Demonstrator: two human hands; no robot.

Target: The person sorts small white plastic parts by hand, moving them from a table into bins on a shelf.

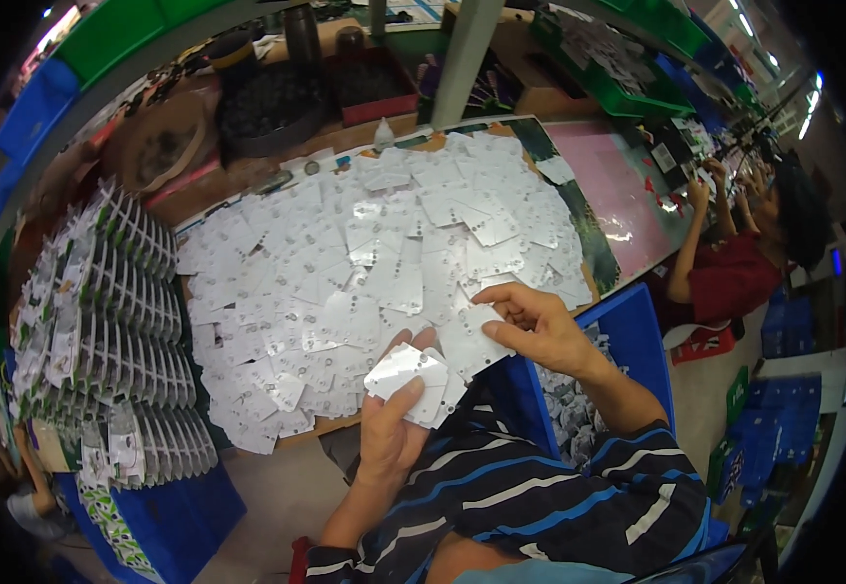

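My left hand (394, 433) is closed around a small fanned stack of white cards (415, 378), its thumb pressed across the top one. Just right of that stack, my right hand (544, 331) has its thumb and fingers at the edge of a single white card (469, 343). The card appears pinched there, near the front edge of the table. In front of both hands spreads a wide layer of loose white cards (364, 263), overlapping one another, with small dark round marks on many of them.
Tall stacks of packed cards (102, 331) rise at the left, above a blue bin (189, 526). A blue crate (648, 341) of small packets stands by my right arm. Behind are a round dark tub (272, 102), a red tray (374, 88) and a post (467, 63). Another person (734, 273) works at right.
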